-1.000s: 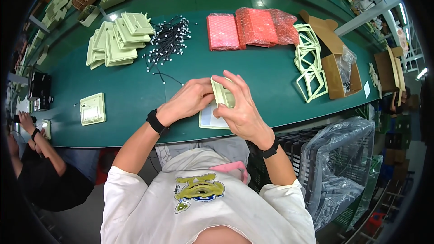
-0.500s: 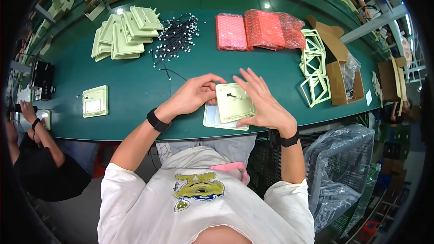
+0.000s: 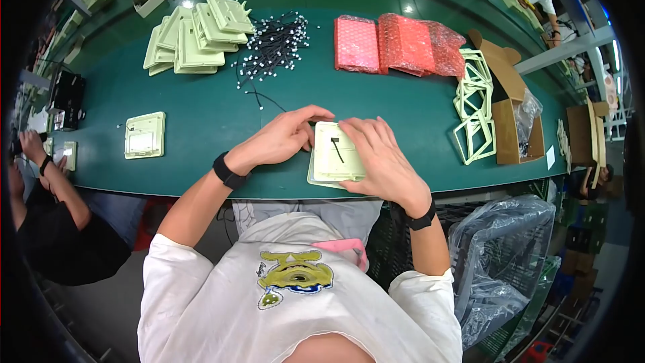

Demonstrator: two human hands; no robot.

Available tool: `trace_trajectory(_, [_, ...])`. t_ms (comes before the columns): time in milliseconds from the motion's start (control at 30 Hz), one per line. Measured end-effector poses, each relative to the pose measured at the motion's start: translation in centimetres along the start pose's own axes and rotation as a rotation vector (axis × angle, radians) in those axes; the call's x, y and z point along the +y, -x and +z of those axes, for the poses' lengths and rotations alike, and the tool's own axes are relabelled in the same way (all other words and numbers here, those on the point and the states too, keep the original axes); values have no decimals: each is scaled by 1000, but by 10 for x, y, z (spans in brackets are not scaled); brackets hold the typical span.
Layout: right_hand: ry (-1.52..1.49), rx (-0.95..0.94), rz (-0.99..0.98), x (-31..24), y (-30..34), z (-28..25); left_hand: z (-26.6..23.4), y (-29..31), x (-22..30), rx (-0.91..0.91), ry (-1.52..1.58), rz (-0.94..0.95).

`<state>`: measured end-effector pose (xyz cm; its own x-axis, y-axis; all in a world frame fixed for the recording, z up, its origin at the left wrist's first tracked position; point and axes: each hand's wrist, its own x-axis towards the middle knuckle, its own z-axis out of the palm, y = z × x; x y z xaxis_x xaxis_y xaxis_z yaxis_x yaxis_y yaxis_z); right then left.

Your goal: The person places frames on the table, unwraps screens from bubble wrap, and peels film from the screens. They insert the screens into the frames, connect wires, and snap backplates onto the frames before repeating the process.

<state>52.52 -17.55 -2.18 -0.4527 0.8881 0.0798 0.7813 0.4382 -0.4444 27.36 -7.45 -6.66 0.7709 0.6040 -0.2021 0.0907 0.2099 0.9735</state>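
A pale green plastic casing (image 3: 330, 161) lies before me at the table's front edge, with a short black cable across its inside. Beneath it another pale green piece (image 3: 313, 176) shows along the left and lower edges. My right hand (image 3: 390, 165) grips the casing from the right, fingers at its top edge and thumb at its lower edge. My left hand (image 3: 285, 138) is closed at the upper left corner, its fingers curled against the edge; some fingertips are hidden behind it.
Stacked green casings (image 3: 195, 40) and a pile of black cables (image 3: 275, 44) lie at the far left. Red bubble-wrap packs (image 3: 403, 44), green frames (image 3: 476, 104) and a cardboard box (image 3: 510, 128) stand rightward. Another casing (image 3: 144, 136) lies left, near a co-worker's arm (image 3: 64, 195).
The upper casing has come down squarer over the piece below. My right hand's spread fingers have closed onto its edge. The black cable now stretches across the casing's inside.
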Motion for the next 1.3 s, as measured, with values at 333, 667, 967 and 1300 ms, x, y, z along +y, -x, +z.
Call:
trace_trajectory(333, [87, -53, 29, -16, 2, 15, 24, 42, -6, 82, -919, 364])
trace_trajectory(667, [180, -131, 131, -21, 17, 10, 30, 36, -5, 49, -1014, 288])
trace_trajectory(967, [133, -197, 179, -15, 26, 9, 33, 33, -3, 51, -1107, 322])
trace_trajectory(1300, [49, -199, 121, -10, 30, 9, 39, 35, 0, 98, -1205, 295])
